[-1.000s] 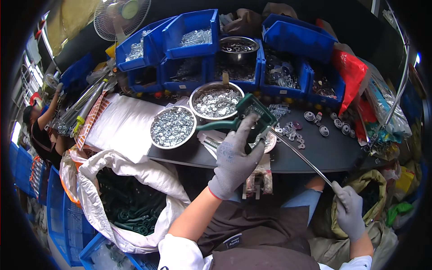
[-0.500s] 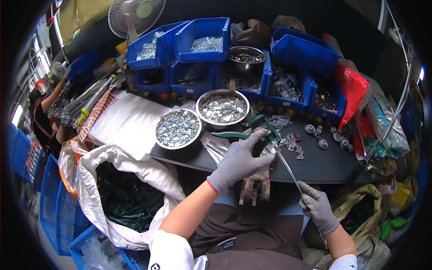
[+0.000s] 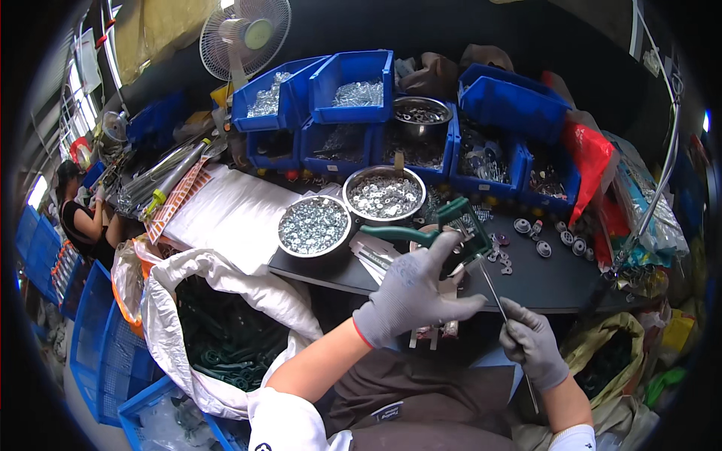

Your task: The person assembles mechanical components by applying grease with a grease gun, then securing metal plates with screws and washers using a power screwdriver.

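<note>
Over the front edge of the bench, my gloved left hand holds a dark green handled frame, its thumb against the frame. Some of its fingers stretch out past the frame. The handle points left. A thin metal rod slants down to the right from the frame's lower end. My gloved right hand is closed round this rod, and its lower end sticks out below that hand. What my left fingers touch behind the frame is hidden.
Two steel bowls of small metal parts stand left of the frame. Blue bins line the back. Loose round parts lie on the bench. A white sack of green parts stands left; a person is at far left.
The view has shifted, so the bench sits lower. My left fingers have spread a little from the green frame. The rod now shows below my right hand. The far person's arm has lowered.
</note>
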